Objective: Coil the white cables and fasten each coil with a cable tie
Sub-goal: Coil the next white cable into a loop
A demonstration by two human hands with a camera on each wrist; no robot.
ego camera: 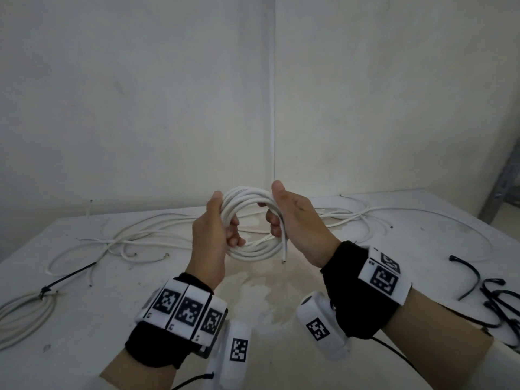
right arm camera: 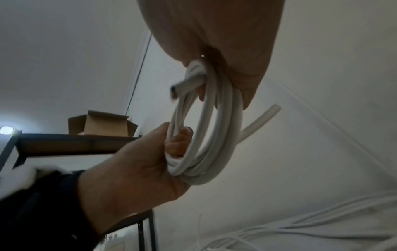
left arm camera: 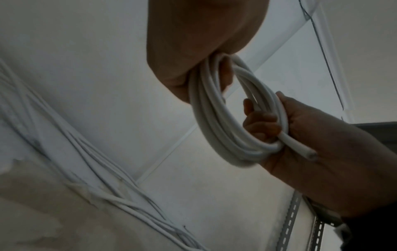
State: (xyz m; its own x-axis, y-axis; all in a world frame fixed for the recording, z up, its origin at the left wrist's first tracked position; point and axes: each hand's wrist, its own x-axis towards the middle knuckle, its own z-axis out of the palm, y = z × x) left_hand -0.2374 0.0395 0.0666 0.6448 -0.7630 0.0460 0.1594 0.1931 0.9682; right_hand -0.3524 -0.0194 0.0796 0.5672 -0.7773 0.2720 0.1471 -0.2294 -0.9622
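The person holds one finished coil [ego camera: 250,220] of white cable upright above the middle of the table [ego camera: 281,291], and every other thing can be placed from that coil. The left hand [ego camera: 213,235] grips the coil's left side, fingers curled through the ring; the right hand [ego camera: 295,220] grips the opposite side with the thumb up and the fingers wrapped round the strands. Holding at two opposite points likely keeps the stiff loops from springing apart while no tie is on them. One cut end [ego camera: 284,256] hangs free below the right hand's fingers; the right wrist view shows a second end [right arm camera: 261,119] sticking out of the bundle.

Left of the coil and nearer the person lies one coil already bound [ego camera: 25,313] with a black tie [ego camera: 64,280], so one appears done. Behind the held coil, on both sides, loose white cables [ego camera: 146,235] sprawl across the table; they overlap too much to count. Right of the coil and nearer the person lies a small heap of black cable ties [ego camera: 495,296], at least three, within the right hand's reach, probably placed there for the next step: binding this coil.
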